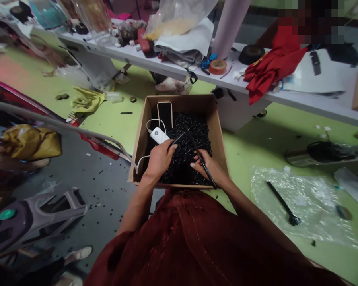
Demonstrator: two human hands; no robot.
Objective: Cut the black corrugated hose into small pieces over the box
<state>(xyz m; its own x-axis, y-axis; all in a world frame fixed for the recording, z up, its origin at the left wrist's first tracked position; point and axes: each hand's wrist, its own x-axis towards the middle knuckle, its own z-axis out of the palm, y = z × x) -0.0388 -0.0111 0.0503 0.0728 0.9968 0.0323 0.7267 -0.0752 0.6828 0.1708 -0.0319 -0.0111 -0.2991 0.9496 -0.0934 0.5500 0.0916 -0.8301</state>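
A cardboard box (222, 153) full of small black pieces (183, 149) stands in front of my body. My left hand (161, 159) is over its left side, thumb and fingers closed on a short black ribbed strip (178, 138). On the right, my right hand (205, 163) has its fingers curled round a long thin black strip (204, 163), which slants from the middle of the box to its near right rim. Beside my left hand lies a white power bank (159, 136) with a white cable. Behind it, a phone (165, 115) leans in the far left corner.
A long white table (179, 71) crosses behind the box, bearing orange tape (217, 66), a red cloth (274, 59) and bags. At right, a black strip (282, 202) lies on a clear plastic bag (310, 214). A grey plastic stool (44, 218) and a person's shoe (80, 254) are at left.
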